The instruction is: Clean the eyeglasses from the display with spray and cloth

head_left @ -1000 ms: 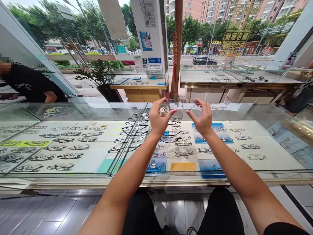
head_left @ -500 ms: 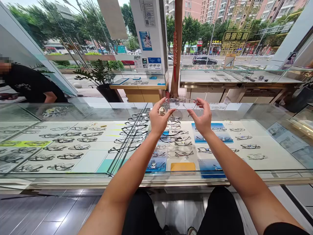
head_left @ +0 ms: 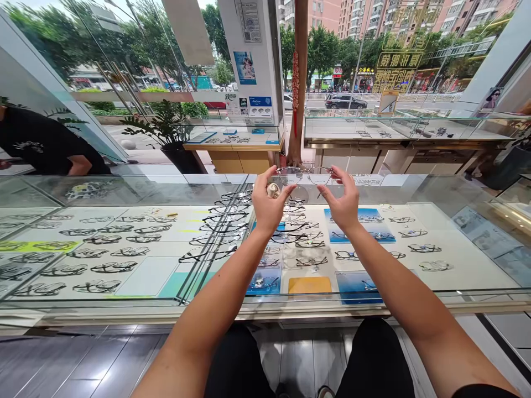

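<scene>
Both my hands hold up one pair of thin-rimmed eyeglasses point(head_left: 305, 176) above the far side of a glass counter. My left hand point(head_left: 269, 200) pinches it at the left side between thumb and fingers. At the right side, my right hand point(head_left: 343, 196) grips it the same way. The clear round lenses face level between the two hands. Something pale and round point(head_left: 273, 190) shows at my left hand's fingers; I cannot make out what it is. Below, a row of dark-framed eyeglasses point(head_left: 226, 225) stands along the counter, left of my hands.
The glass display counter point(head_left: 265, 312) spans the width before me, with many eyeglasses inside. A yellow pad point(head_left: 310, 285) lies in it near the front. A person in a black top point(head_left: 45, 141) leans at the far left. A potted plant point(head_left: 178, 157) and more showcases point(head_left: 357, 145) stand behind.
The view has shifted slightly, and the glasses and hands stay raised in nearly the same pose. The person at the left has shifted a little toward the left edge.
</scene>
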{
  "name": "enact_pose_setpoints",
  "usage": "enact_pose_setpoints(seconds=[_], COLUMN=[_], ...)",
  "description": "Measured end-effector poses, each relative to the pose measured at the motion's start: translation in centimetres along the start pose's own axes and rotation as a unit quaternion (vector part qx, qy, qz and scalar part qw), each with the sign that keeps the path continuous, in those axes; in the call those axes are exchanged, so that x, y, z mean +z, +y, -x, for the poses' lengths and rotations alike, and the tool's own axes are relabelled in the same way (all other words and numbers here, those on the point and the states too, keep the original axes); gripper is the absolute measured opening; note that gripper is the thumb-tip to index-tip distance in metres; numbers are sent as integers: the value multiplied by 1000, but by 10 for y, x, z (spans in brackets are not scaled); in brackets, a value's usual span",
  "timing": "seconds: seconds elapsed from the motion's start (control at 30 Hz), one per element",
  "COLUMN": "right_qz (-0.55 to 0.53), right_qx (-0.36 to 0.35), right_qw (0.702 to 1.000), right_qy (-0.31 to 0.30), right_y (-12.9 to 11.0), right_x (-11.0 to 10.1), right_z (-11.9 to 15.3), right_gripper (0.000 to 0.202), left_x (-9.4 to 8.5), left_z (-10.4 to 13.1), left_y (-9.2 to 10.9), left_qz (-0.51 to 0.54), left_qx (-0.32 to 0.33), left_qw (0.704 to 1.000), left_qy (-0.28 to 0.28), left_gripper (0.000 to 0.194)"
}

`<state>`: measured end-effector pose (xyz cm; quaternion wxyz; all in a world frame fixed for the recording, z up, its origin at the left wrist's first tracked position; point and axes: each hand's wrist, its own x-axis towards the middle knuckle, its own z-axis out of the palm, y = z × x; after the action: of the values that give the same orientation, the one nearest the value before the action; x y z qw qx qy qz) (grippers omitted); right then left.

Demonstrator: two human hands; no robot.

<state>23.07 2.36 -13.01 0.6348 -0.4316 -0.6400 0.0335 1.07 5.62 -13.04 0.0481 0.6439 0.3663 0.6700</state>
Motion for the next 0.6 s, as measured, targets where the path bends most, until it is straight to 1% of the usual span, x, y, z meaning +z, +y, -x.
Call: enact_pose_setpoints(seconds=[0.2, 0.43, 0.6], right_qz=[-2, -2, 39], right_qx=[7, 10, -11], right_qw=[1000, 1000, 999], right_qy=[23, 15, 14], right_y=[1, 1, 2], right_x=[4, 6, 7], right_z=[3, 7, 8], right_gripper=[60, 56, 53], left_x=[-1, -2, 0], left_z=[2, 4, 6], left_y=[0, -3, -4], left_qz=[-16, -21, -26], left_qx=[5, 6, -5], left_qw=[1000, 1000, 1000], left_qy=[10, 10, 12], left_gripper=[64, 60, 60])
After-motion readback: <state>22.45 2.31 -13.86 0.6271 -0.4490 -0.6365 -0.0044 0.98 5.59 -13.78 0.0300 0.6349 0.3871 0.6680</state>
